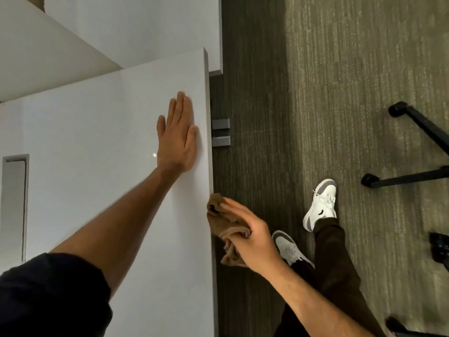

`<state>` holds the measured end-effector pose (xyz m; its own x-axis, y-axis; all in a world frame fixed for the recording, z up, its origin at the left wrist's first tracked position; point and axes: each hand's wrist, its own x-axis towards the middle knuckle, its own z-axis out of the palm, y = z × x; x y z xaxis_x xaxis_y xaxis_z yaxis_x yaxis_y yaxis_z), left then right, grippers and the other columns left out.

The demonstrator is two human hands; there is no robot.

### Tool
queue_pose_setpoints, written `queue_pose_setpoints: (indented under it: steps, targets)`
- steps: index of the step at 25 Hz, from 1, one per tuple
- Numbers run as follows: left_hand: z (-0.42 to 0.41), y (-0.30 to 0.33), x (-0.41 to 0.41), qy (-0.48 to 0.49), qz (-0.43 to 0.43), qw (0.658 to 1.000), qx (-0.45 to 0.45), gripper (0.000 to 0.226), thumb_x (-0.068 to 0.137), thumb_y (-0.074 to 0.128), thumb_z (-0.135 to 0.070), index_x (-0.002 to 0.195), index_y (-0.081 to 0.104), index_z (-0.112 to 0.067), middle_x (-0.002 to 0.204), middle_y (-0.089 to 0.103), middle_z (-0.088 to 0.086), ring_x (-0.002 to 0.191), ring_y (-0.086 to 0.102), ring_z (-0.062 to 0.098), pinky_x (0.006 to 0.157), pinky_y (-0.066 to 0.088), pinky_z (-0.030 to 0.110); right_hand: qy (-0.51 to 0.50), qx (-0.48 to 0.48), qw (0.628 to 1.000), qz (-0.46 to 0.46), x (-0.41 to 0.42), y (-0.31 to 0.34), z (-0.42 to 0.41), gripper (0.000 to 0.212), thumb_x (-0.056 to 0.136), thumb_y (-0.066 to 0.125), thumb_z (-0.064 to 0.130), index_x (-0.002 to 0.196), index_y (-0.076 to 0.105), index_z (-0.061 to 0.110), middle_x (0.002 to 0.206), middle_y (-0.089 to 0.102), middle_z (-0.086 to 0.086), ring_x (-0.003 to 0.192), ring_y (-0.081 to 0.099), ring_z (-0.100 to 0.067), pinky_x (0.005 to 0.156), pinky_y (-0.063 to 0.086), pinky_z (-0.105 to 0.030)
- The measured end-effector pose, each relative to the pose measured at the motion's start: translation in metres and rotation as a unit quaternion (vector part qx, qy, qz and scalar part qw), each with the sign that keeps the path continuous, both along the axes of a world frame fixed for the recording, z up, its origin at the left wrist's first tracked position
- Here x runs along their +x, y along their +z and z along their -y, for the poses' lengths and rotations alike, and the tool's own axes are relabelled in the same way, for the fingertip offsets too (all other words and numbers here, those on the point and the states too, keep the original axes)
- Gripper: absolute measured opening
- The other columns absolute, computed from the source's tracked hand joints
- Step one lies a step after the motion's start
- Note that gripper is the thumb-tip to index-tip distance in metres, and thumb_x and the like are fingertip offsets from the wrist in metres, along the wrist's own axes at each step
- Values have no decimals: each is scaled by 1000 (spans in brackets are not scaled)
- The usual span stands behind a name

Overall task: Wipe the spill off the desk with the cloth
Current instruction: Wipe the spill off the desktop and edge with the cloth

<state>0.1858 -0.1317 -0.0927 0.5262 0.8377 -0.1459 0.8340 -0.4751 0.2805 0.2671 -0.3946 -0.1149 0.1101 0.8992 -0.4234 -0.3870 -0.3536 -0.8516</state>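
Note:
A white desk (102,132) fills the left half of the view, and its right edge runs top to bottom. My left hand (177,137) lies flat on the desktop near that edge, fingers together and holding nothing. My right hand (252,237) is just off the desk's right edge, over the floor, gripping a crumpled brown cloth (220,218) that touches the edge. A tiny bright speck (154,155) shows on the desktop beside my left hand. No clear spill shows.
A grey cable slot (14,205) is set into the desktop at the left. Another white desk (136,27) stands beyond. Grey brackets (220,132) stick out under the edge. My feet in white shoes (320,205) stand on carpet; black chair legs with casters (398,181) are at the right.

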Motion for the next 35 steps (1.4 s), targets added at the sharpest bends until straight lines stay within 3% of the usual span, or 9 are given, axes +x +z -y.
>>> queue_pose_setpoints:
  steps: [3,7,10,14,16,19,23,29,35]
  targets:
    - [0,-2,-1,2,2,1000,1,68,107,16,-40,168,6,-12,178,1,6,164,-2,24,131,-1,54,-92,-29,995,-11,15,3,-34,64,96,64,2,135,57,52,138,61,21,127,58,2,106,51,-25]
    - [1,-5,-2,-4,0,1000,15,66,108,16,-39,169,4,-13,178,0,5,164,-3,23,132,-2,53,-107,14,994,33,-7,15,-73,68,97,62,1,147,47,45,159,42,11,142,45,-4,114,46,-33]
    - [1,-4,-3,-4,1,1000,8,67,108,16,-39,168,5,-12,178,0,5,164,-3,23,132,-2,53,-102,21,993,57,-46,12,-24,77,92,63,-8,147,50,45,164,30,20,147,40,-14,106,53,-48]
    - [2,0,1,-1,-7,1000,4,68,107,15,-42,168,6,-12,177,1,7,164,-2,25,131,-1,54,-75,-3,997,35,-75,12,48,79,93,67,-2,145,47,54,164,29,24,150,36,-9,113,47,-33]
    - [3,2,2,3,-13,1000,0,68,107,15,-41,168,6,-12,177,0,7,164,-3,26,131,-1,55,-54,-5,997,60,-73,13,46,82,94,66,-5,148,45,52,165,27,22,149,34,-5,118,41,-34]
    - [2,1,3,4,-9,1000,-1,68,107,15,-40,168,5,-12,177,0,7,164,-3,26,131,-1,55,-45,-4,996,70,-60,9,21,76,94,66,-5,150,42,40,167,25,18,150,32,-6,120,39,-38]
    - [0,-5,-2,1,2,1000,8,69,107,11,-45,168,6,-14,177,1,6,164,-2,24,131,0,55,-54,13,995,81,-31,7,-35,75,96,65,1,150,38,46,167,25,18,149,33,-5,120,38,-38]
    - [-2,-10,-3,10,-6,1000,9,69,107,12,-49,169,5,-19,177,-3,0,164,-7,18,132,-1,52,-60,27,986,154,29,4,-164,69,97,66,6,156,38,28,168,25,8,152,30,-11,121,38,-42]
    - [-2,-8,-2,17,-7,1000,-7,66,108,12,-49,169,6,-23,178,-2,-3,164,-6,15,131,-4,48,-55,41,979,190,72,4,-247,71,96,65,1,157,38,26,168,26,6,152,32,-17,120,39,-46]
